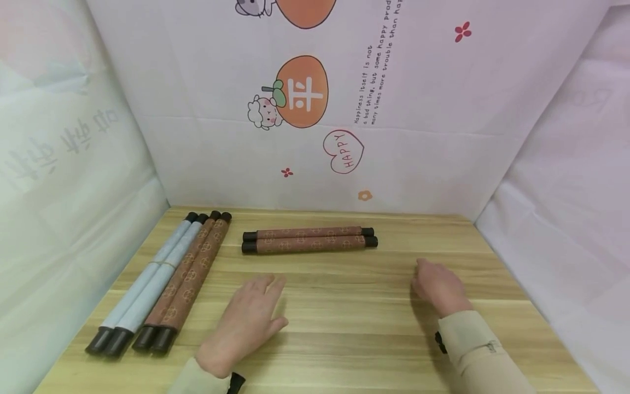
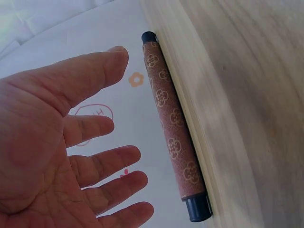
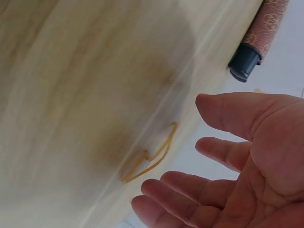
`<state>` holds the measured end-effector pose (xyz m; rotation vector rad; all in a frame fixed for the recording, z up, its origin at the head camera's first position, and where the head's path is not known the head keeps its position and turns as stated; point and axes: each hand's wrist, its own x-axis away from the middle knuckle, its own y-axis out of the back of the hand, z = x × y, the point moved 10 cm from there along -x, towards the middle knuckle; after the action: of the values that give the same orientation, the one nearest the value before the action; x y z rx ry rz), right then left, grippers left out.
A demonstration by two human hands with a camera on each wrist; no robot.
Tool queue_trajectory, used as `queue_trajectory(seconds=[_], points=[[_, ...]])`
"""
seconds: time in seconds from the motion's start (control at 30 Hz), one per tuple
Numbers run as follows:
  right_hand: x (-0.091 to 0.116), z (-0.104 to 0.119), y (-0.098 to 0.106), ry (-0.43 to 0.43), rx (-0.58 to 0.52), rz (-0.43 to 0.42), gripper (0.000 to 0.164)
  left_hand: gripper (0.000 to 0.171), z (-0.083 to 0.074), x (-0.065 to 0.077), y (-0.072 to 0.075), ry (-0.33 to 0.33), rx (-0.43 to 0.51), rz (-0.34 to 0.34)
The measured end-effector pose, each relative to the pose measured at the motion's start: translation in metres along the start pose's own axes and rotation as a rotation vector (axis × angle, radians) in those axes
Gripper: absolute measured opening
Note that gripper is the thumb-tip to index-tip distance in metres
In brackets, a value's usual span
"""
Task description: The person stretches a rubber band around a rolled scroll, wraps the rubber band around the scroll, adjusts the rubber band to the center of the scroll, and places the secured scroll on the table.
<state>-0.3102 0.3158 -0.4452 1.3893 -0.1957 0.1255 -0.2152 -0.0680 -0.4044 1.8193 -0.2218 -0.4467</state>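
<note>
Landmark: the central brown scroll pair; step in hand, as judged: positioning for banding this pair, on which no band shows; the next move appears to call for pinching up the loose loop, then lifting the rolls together.

Fabric backdrop: behind the landmark; white, creased, printed. Counter: beneath it; pale, striped wood grain. Blue scroll pair: far left of the landmark; 2 smooth, pale cylinders with black end caps, bound by 1 thin band. Left brown scroll pair: between those and the landmark; woven-looking cover, pale floral motif. The landmark's 2 rolls lie side by side in matching cover.

Left hand: released, fingers spread, nearer the viewer than the landmark; right hand: released, fingers loosely bent, right of it. Rubber band: right of the landmark; thin, amber, slack loop, ungripped.
</note>
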Motion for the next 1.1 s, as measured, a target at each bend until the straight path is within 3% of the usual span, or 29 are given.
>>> queue_trajectory(seconds=[0.13,0.5,0.7,0.9,1.1], points=[[-0.001,-0.002,-0.001,-0.012,0.007,0.011,0.057,0.080,-0.003,0.001,-0.003,-0.011,0.009,0.005],[-0.007,-0.010,-0.004,-0.045,0.023,-0.015,0.026,0.078,-0.014,0.003,-0.005,-0.036,0.040,0.017],[-0.008,-0.017,-0.003,-0.063,0.006,-0.028,0.031,0.075,-0.015,0.005,-0.007,-0.037,0.043,0.018],[-0.009,-0.022,-0.003,-0.054,0.006,-0.041,0.024,0.075,-0.015,0.007,-0.010,-0.051,0.036,0.020],[-0.010,-0.026,-0.004,-0.060,-0.013,-0.045,0.035,0.074,-0.017,0.008,-0.010,-0.057,0.053,0.024]])
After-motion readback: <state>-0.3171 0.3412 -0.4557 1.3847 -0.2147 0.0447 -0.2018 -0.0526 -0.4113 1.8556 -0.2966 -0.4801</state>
